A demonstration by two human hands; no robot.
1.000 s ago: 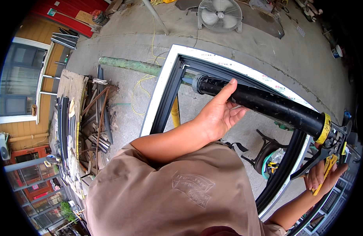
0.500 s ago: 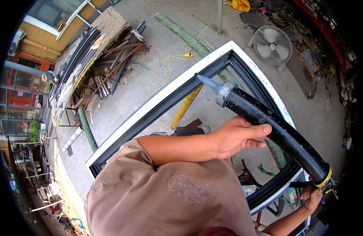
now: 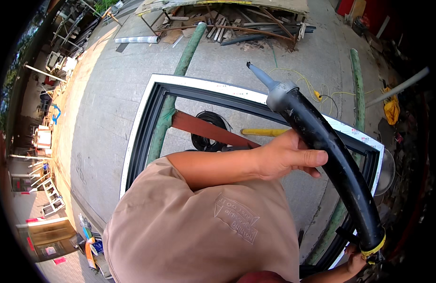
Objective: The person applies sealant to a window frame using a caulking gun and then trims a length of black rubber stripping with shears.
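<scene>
A long black-barrelled caulking gun (image 3: 335,144) slants across the right side, its grey nozzle (image 3: 262,78) pointing up and to the left, with dark sealant at the tip. My left hand (image 3: 296,158) holds the barrel near its front, thumb laid against the side and fingers partly hidden. At the yellow-ringed rear end, my right hand (image 3: 355,261) grips the gun, and most of its fingers are out of sight. Beneath the gun lies a large window frame (image 3: 213,87), white outside with dark inner channels. The nozzle tip is in the air, apart from the frame.
Green pipes (image 3: 157,137) run under the frame, beside a red-brown beam (image 3: 199,127), a yellow bar (image 3: 262,132) and a black hose coil (image 3: 199,141). Scrap strips (image 3: 222,28) are piled at the far side. A yellow cord (image 3: 303,78) trails over the concrete floor (image 3: 104,94).
My view has turned left, bringing the frame's left corner and the hose coil into sight. The nozzle tip, earlier at the frame's channel, now stands beyond its outer edge. Both hands keep their hold.
</scene>
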